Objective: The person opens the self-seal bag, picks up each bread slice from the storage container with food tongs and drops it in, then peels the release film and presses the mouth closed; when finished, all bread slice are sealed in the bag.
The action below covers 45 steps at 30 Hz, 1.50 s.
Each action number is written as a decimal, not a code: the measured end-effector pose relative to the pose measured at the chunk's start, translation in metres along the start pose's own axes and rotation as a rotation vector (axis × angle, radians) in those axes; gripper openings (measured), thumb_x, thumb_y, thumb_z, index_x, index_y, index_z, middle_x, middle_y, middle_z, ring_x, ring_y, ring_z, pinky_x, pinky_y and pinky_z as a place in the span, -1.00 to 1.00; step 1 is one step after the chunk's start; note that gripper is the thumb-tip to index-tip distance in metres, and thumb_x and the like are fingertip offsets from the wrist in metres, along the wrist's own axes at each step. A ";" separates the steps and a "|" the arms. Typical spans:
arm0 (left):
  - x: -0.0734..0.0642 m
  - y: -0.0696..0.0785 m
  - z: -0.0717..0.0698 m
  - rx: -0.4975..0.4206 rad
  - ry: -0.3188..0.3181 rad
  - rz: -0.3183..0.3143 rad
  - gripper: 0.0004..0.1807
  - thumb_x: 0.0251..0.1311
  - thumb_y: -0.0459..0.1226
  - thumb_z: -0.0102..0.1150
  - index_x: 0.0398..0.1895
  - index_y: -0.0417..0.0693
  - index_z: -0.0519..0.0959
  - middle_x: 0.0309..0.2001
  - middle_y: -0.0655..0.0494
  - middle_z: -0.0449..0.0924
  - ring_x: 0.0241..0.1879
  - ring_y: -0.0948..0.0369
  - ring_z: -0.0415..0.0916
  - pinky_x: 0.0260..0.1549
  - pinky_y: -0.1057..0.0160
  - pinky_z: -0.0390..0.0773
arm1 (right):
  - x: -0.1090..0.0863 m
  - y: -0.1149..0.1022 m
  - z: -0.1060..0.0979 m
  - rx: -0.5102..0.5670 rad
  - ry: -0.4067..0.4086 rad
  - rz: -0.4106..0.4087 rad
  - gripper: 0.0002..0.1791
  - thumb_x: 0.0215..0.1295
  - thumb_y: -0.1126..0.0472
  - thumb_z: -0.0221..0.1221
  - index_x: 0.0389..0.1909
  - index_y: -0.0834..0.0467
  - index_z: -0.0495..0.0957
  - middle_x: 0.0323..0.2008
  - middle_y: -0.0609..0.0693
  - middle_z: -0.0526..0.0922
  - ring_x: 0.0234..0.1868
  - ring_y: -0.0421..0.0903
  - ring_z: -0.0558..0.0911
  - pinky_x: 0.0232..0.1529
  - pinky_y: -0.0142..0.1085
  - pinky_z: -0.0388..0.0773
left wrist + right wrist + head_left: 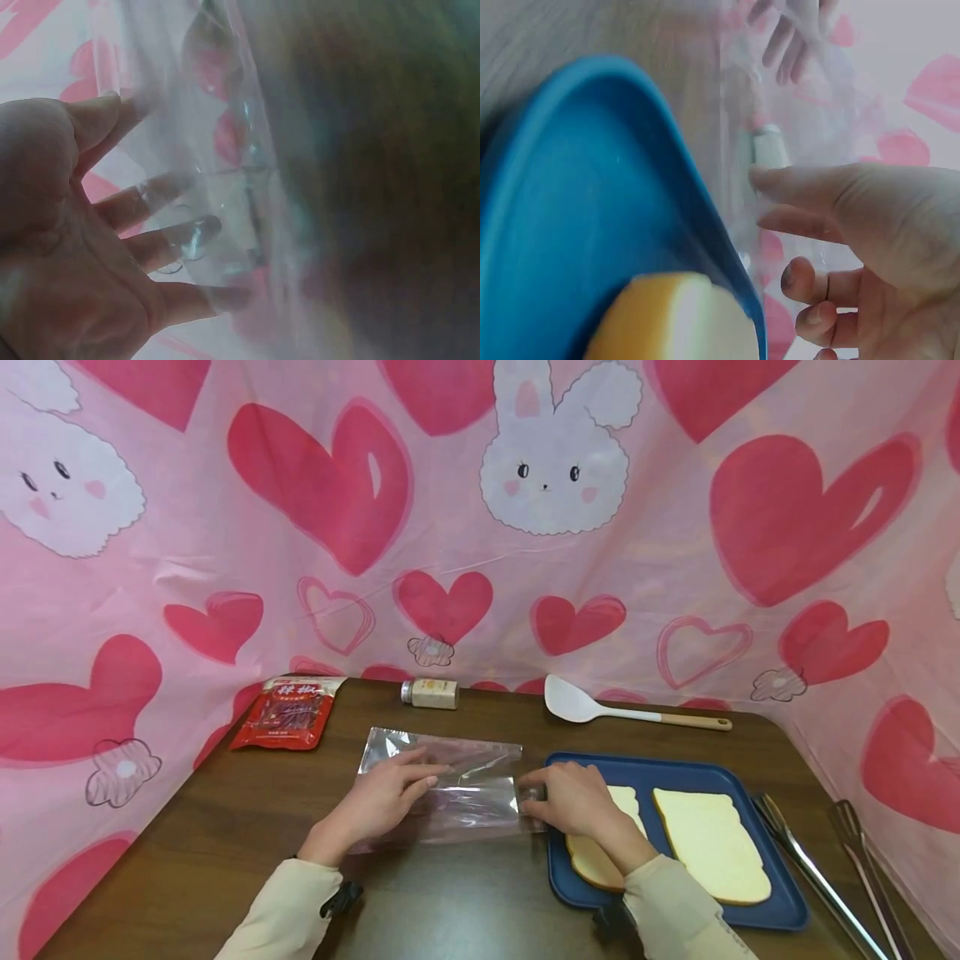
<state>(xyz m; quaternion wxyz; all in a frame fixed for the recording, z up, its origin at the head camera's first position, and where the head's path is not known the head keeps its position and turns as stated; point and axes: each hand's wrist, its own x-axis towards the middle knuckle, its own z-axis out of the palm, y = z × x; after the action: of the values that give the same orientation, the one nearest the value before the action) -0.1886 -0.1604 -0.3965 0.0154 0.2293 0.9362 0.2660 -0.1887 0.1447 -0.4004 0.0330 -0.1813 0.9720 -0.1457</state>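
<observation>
A clear plastic bag (465, 789) lies across the middle of the table, its film crinkled and partly raised. My left hand (386, 797) rests over its left part with the fingers extended. In the left wrist view those fingers (169, 236) are spread, and film overlaps their tips. At the bag's right end, my right hand (577, 802) holds the edge between thumb and forefinger. The right wrist view shows that thumb (795, 184) against the hazy film, the other fingers curled. Beneath the right forearm, a bread slice (596, 864) is partly hidden.
A blue tray (558, 893) on the right bears the bread, including a second slice (712, 843). Metal tongs (817, 877) and another metal utensil (873, 877) lie beyond it. Along the back are a red chili packet (288, 714), a seasoning jar (431, 693) and a white spatula (573, 700).
</observation>
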 end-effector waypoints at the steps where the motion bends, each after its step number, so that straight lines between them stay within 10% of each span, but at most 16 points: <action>1: 0.000 0.000 0.001 -0.008 -0.006 0.000 -0.62 0.60 -0.14 0.09 0.37 0.16 0.64 0.56 -0.17 0.35 0.53 -0.24 0.32 0.45 -0.37 0.30 | 0.001 -0.001 0.001 0.005 0.010 -0.018 -0.63 0.27 -0.05 0.46 0.08 -0.10 0.80 -0.35 -0.08 0.80 -0.26 -0.06 0.65 -0.34 -0.13 0.44; 18: -0.004 0.006 -0.007 -0.029 0.062 0.031 -0.62 0.56 -0.21 0.14 0.36 0.17 0.64 0.53 -0.18 0.41 0.50 -0.22 0.37 0.39 -0.39 0.37 | 0.012 -0.011 -0.002 -0.132 -0.111 -0.019 -0.35 0.09 -0.19 0.56 0.24 -0.16 0.71 -0.08 -0.05 0.84 -0.15 0.00 0.67 -0.09 -0.03 0.47; 25: -0.005 0.004 -0.001 -0.016 -0.012 -0.019 -0.63 0.58 -0.18 0.11 0.35 0.15 0.65 0.54 -0.19 0.38 0.53 -0.24 0.33 0.44 -0.39 0.30 | 0.003 -0.001 -0.005 -0.018 0.038 -0.068 -0.58 0.31 0.03 0.44 0.18 -0.07 0.75 -0.31 -0.11 0.81 -0.27 -0.06 0.65 -0.31 -0.17 0.42; 30: 0.001 0.002 0.007 -0.031 -0.025 -0.002 -0.64 0.58 -0.16 0.11 0.33 0.19 0.66 0.52 -0.17 0.42 0.52 -0.25 0.32 0.43 -0.46 0.24 | -0.035 0.025 -0.026 -0.001 0.284 0.001 -0.64 0.33 0.00 0.44 0.10 -0.02 0.79 -0.57 -0.24 0.49 -0.42 -0.23 0.44 -0.40 -0.30 0.26; 36: -0.004 -0.006 0.002 -0.018 -0.006 0.027 -0.65 0.57 -0.17 0.13 0.31 0.17 0.68 0.48 -0.20 0.47 0.46 -0.29 0.39 0.37 -0.50 0.28 | -0.098 0.078 -0.049 0.007 0.444 0.188 -0.60 0.35 0.02 0.42 0.11 0.13 0.76 -0.39 -0.07 0.66 -0.34 -0.08 0.57 -0.36 -0.22 0.43; 45: -0.015 -0.018 -0.001 0.002 -0.013 0.004 -0.66 0.54 -0.16 0.17 0.28 0.19 0.70 0.45 -0.27 0.48 0.44 -0.34 0.40 0.33 -0.55 0.27 | -0.203 0.182 -0.073 -0.067 0.258 0.593 -0.06 0.38 -0.17 0.29 0.34 0.60 0.29 0.14 0.74 0.44 0.10 0.66 0.48 0.06 0.51 0.49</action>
<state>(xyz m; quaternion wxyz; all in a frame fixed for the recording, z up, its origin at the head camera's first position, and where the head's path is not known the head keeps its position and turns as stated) -0.1833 -0.1810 -0.4066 0.0208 0.2329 0.9359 0.2635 -0.0705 0.3999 -0.3823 -0.0554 0.1285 0.9829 -0.1193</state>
